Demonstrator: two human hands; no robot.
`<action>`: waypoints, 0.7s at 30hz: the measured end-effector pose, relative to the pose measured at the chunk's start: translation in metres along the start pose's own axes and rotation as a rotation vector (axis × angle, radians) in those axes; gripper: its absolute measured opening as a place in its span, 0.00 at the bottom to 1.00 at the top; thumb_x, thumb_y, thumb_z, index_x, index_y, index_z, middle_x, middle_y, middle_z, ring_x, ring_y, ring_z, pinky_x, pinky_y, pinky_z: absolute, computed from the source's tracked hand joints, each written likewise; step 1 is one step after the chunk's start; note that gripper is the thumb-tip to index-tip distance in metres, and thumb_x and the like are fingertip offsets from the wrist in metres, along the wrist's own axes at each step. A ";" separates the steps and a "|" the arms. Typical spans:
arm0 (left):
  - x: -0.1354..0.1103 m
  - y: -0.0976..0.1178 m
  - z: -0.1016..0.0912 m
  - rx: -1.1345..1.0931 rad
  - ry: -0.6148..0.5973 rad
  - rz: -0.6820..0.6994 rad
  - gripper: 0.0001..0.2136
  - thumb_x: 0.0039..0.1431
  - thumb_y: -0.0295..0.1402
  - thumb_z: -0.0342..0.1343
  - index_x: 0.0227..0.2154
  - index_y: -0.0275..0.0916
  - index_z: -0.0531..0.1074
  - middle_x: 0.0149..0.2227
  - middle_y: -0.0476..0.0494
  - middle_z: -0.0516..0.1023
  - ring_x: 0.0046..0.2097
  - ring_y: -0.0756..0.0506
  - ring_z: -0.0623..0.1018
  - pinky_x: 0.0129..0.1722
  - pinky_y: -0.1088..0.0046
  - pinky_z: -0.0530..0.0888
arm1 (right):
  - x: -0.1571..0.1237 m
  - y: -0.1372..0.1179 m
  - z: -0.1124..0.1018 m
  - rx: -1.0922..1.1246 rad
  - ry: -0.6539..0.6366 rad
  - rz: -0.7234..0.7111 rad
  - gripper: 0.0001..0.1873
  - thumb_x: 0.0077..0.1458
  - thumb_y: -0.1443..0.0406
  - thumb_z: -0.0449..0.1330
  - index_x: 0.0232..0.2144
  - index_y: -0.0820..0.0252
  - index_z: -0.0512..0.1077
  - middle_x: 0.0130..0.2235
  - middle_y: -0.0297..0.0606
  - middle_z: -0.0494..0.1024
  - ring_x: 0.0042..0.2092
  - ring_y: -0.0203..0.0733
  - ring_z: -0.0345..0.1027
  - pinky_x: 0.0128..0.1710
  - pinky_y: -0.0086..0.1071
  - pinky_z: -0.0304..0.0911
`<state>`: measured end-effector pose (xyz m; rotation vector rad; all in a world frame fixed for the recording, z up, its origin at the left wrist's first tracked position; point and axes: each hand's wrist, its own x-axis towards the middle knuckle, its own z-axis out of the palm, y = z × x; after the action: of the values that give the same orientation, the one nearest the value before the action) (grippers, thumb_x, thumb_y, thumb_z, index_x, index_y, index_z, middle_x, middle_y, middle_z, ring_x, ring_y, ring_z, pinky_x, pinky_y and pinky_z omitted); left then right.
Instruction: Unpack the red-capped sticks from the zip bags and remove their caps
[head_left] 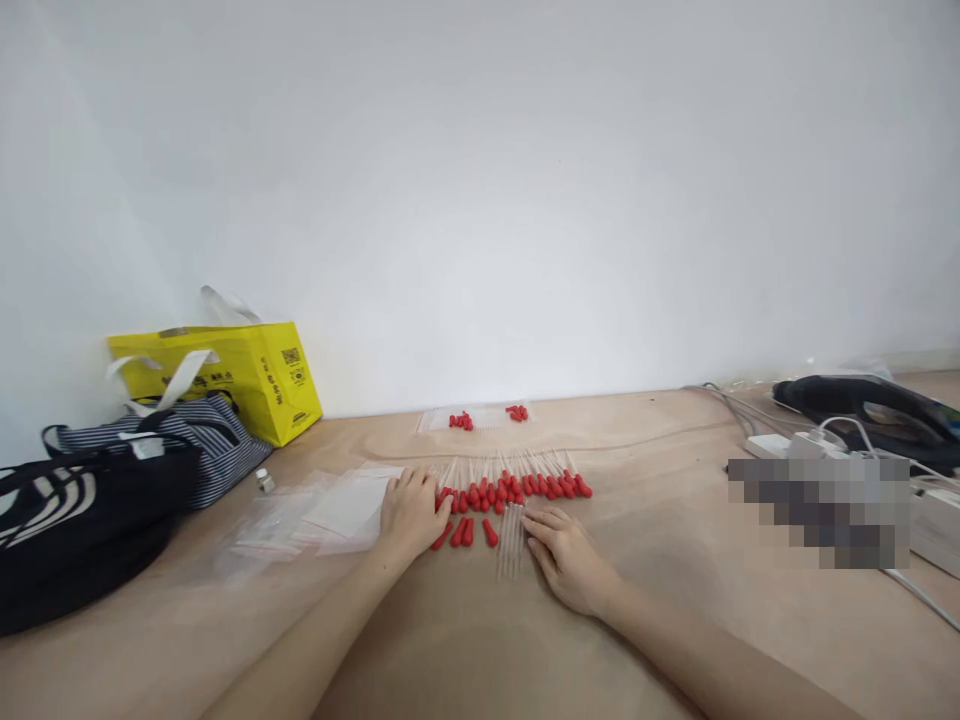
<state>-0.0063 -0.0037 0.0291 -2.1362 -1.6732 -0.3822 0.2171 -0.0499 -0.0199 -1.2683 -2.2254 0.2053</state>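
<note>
Left hand (412, 510) at left end of red-bulbed droppers (499, 492); fingers curled, grip can't tell. Right hand (566, 555) beside clear tubes (511, 545), fingers slightly apart. Tubes on worktop (420, 640), right of loose red bulbs (468, 532); sideways nudge could roll them.

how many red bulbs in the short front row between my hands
4 visible: one bulb by the left hand, a second and third side by side, the fourth beside the clear tubes. The left hand may hide more.
</note>
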 end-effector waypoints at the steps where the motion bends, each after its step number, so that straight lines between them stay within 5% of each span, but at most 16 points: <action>1: 0.000 0.001 0.000 0.006 -0.012 -0.016 0.10 0.51 0.36 0.47 0.24 0.36 0.69 0.33 0.41 0.72 0.40 0.41 0.68 0.37 0.65 0.60 | 0.000 0.000 -0.001 0.006 -0.002 0.008 0.18 0.54 0.68 0.45 0.45 0.60 0.67 0.47 0.42 0.69 0.48 0.44 0.59 0.47 0.37 0.55; 13: -0.011 0.000 -0.010 -0.047 0.035 -0.133 0.11 0.55 0.30 0.43 0.26 0.34 0.69 0.31 0.39 0.72 0.38 0.41 0.69 0.36 0.66 0.64 | 0.003 0.009 0.005 0.094 0.134 0.061 0.15 0.51 0.68 0.49 0.42 0.62 0.66 0.44 0.45 0.70 0.46 0.45 0.60 0.46 0.38 0.56; 18: -0.041 0.008 -0.005 -0.458 0.221 0.023 0.11 0.56 0.34 0.41 0.24 0.38 0.64 0.27 0.45 0.70 0.33 0.46 0.70 0.34 0.69 0.67 | 0.014 0.013 0.011 0.083 0.156 0.150 0.17 0.51 0.65 0.50 0.44 0.66 0.64 0.44 0.47 0.69 0.46 0.46 0.60 0.46 0.40 0.56; 21: -0.057 0.018 0.000 -0.637 0.205 0.009 0.11 0.57 0.36 0.40 0.25 0.39 0.63 0.25 0.47 0.70 0.30 0.47 0.71 0.30 0.72 0.67 | 0.015 0.010 0.013 0.076 0.151 0.143 0.17 0.51 0.64 0.51 0.44 0.64 0.64 0.45 0.46 0.69 0.47 0.47 0.60 0.45 0.40 0.55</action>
<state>-0.0025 -0.0561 0.0012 -2.4114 -1.5576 -1.2236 0.2118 -0.0298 -0.0284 -1.3560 -1.9836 0.2375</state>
